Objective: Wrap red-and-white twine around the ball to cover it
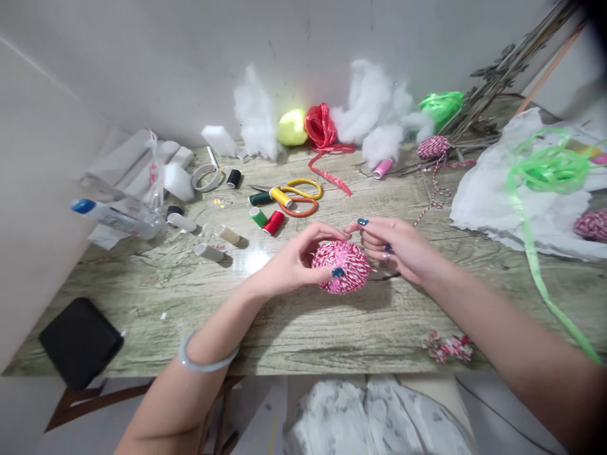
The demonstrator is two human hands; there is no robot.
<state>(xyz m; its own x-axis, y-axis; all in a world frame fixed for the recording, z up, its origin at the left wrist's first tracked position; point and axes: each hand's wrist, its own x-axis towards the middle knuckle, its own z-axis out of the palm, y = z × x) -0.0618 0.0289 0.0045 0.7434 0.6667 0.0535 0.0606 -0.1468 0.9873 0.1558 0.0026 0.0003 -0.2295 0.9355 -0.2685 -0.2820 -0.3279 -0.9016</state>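
Observation:
A round ball of red-and-white twine (353,268) with a pink patch on its front is in my left hand (290,262). The thumb presses on the front and the fingers curl over the top. Just to the right of the ball is my right hand (401,248), its fingers closed in a pinch near the left fingertips. Anything between those right fingers is too fine to make out. Behind the hands lie scissors (303,207) with orange and yellow handles, beside a yellow thread spool (281,197), a red spool (274,222) and a green spool (258,217).
White stuffing (367,104), a red ribbon bundle (321,125) and a yellow bundle (293,127) line the wall. Green ribbon (550,167) lies on white cloth at right. A plastic bottle (118,218) and black case (80,341) are left. Twine scraps (448,347) lie near the front edge.

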